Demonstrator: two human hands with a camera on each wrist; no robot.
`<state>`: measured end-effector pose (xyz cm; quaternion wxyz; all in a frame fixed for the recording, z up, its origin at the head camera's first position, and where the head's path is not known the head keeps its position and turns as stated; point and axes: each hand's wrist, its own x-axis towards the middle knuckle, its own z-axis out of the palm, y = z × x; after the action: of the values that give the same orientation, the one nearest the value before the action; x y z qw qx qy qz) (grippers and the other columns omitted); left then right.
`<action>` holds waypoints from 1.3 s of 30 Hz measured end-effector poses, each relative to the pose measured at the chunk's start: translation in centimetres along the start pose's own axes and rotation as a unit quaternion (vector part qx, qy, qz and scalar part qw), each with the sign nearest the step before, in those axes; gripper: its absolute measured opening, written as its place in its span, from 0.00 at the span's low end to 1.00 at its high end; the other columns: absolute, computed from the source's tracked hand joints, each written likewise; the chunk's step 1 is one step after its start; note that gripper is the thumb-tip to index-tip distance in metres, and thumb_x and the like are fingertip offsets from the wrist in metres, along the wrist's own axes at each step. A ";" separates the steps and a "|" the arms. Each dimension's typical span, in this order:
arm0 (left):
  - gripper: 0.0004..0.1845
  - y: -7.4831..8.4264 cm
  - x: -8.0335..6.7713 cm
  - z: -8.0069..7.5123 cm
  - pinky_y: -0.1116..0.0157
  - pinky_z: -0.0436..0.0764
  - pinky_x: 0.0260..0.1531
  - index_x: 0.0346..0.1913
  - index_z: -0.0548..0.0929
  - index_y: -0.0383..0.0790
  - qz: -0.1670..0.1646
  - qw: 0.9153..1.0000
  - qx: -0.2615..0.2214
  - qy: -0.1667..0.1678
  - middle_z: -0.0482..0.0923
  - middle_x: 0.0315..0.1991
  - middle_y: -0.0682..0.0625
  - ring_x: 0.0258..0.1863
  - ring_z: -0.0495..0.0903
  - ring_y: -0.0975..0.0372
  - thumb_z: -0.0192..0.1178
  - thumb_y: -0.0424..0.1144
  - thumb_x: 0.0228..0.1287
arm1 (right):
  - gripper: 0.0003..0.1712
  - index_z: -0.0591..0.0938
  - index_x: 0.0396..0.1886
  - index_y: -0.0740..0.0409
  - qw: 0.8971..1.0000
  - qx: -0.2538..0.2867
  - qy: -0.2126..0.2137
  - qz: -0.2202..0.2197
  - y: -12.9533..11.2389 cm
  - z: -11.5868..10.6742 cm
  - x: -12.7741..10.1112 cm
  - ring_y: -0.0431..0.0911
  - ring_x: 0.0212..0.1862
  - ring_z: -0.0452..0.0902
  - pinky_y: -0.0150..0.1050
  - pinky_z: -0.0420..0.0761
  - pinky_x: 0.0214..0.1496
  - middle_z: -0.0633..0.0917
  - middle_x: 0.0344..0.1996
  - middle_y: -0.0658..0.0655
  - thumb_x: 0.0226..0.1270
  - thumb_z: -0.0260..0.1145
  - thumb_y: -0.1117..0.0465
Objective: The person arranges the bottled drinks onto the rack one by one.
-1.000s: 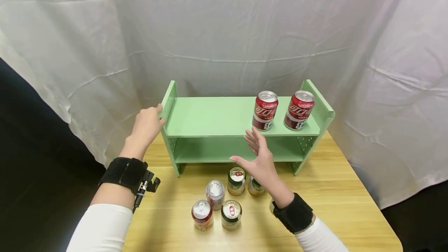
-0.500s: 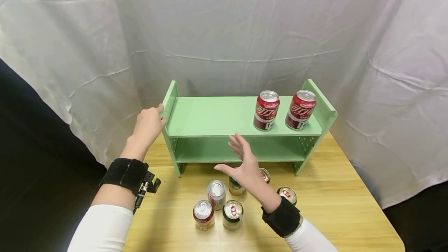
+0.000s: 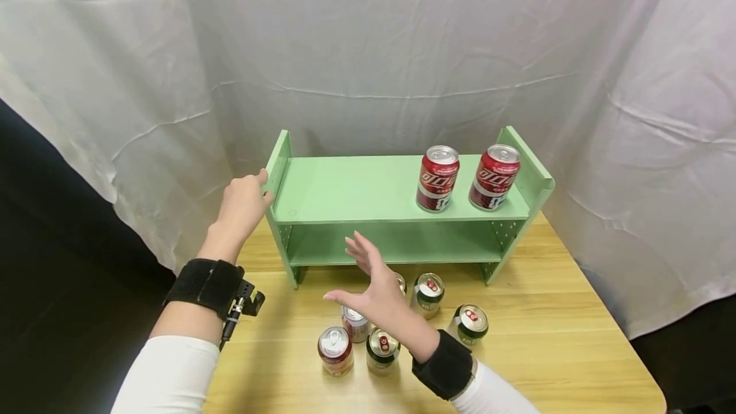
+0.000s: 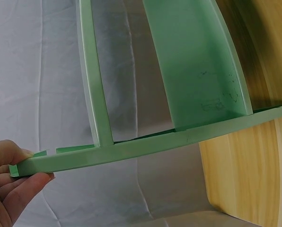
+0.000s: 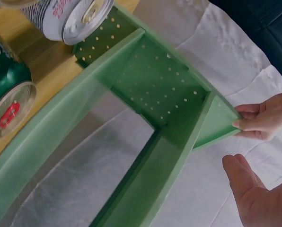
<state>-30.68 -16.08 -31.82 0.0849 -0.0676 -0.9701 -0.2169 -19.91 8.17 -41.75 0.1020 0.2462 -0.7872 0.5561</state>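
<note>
In the head view my left hand [image 3: 244, 206] grips the top corner of the left side panel of a green two-tier shelf [image 3: 345, 190]; the left wrist view shows thumb and fingers pinching the panel's end [image 4: 41, 164]. My right hand [image 3: 376, 286] hovers before the shelf, thumb and fingers spread, holding nothing. Beneath it in the head view stands a silver can [image 3: 355, 329], partly covered by the hand. Next to that are a dark red can [image 3: 335, 353] and a green-and-gold can [image 3: 382, 356]. Another can [image 3: 400, 282] is mostly hidden behind the hand.
Two red cola cans [image 3: 437, 181] stand upright on the right half of the top tier. Two more green-and-gold cans [image 3: 427, 297] stand on the wooden table [image 3: 552, 324] to the right of my right hand. A pale curtain [image 3: 368, 56] hangs behind the shelf.
My right hand has moved left and down from near the red cola cans, staying spread, and now overlaps the silver can. The left hand keeps its grip on the shelf panel.
</note>
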 end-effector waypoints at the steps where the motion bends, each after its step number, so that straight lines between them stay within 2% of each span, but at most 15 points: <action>1: 0.27 0.0 0.0 0.0 0.66 0.60 0.16 0.66 0.63 0.25 0.000 1.000 0.000 0.001 0.68 0.59 0.27 0.13 0.50 0.63 0.49 0.30 0.63 | 0.60 0.51 0.74 0.56 1.000 0.001 0.000 0.000 0.0 0.1 -0.1 0.53 0.66 0.66 0.41 0.66 0.65 0.66 0.69 0.53 0.44 0.78 0.56; 12: 0.28 -0.1 0.1 0.2 0.66 0.61 0.15 0.66 0.64 0.26 -0.003 1.000 0.002 0.005 0.69 0.58 0.27 0.12 0.51 0.63 0.49 0.30 0.63 | 0.61 0.52 0.74 0.55 0.999 -0.005 -0.022 0.043 0.4 1.3 -1.6 0.45 0.65 0.66 0.41 0.66 0.66 0.66 0.69 0.50 0.44 0.77 0.50; 15: 0.28 -0.1 0.1 0.2 0.66 0.61 0.15 0.66 0.63 0.26 -0.004 1.000 0.001 0.004 0.68 0.59 0.27 0.12 0.51 0.63 0.49 0.30 0.63 | 0.60 0.53 0.73 0.55 0.999 -0.011 -0.023 0.042 0.9 1.8 -2.2 0.44 0.65 0.67 0.43 0.66 0.65 0.68 0.68 0.50 0.44 0.77 0.51; 23: 0.28 0.0 0.0 0.0 0.66 0.61 0.15 0.66 0.63 0.26 -0.008 1.000 -0.004 0.002 0.66 0.61 0.29 0.12 0.51 0.63 0.49 0.30 0.63 | 0.57 0.55 0.73 0.47 0.999 -0.012 -0.038 0.036 1.7 3.2 -3.6 0.44 0.66 0.66 0.47 0.68 0.64 0.70 0.67 0.49 0.45 0.77 0.50; 29: 0.28 0.2 0.1 0.0 0.66 0.61 0.15 0.66 0.64 0.26 -0.009 1.000 0.004 0.003 0.67 0.60 0.29 0.12 0.52 0.62 0.49 0.30 0.62 | 0.56 0.55 0.73 0.51 0.998 -0.004 -0.047 0.040 2.4 4.0 -4.2 0.47 0.65 0.67 0.48 0.71 0.61 0.69 0.67 0.50 0.46 0.76 0.49; 36: 0.28 0.3 0.1 -0.1 0.65 0.61 0.16 0.66 0.64 0.26 -0.005 1.000 0.008 0.004 0.69 0.59 0.28 0.13 0.53 0.61 0.50 0.30 0.62 | 0.57 0.56 0.73 0.52 0.995 0.017 -0.061 0.081 3.4 4.9 -4.9 0.47 0.64 0.68 0.46 0.69 0.63 0.70 0.66 0.49 0.45 0.76 0.46; 39: 0.28 0.2 -0.1 -0.2 0.65 0.62 0.16 0.66 0.64 0.26 -0.009 1.000 0.011 0.002 0.68 0.59 0.28 0.14 0.53 0.61 0.50 0.31 0.63 | 0.58 0.56 0.73 0.55 0.995 -0.005 -0.074 0.074 3.7 5.4 -5.2 0.47 0.64 0.68 0.45 0.69 0.63 0.70 0.66 0.51 0.45 0.75 0.44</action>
<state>-30.52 -16.02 -31.60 0.0860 -0.0576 -0.9728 -0.2071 -16.68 5.59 -49.06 0.0039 0.2273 -0.8114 0.5384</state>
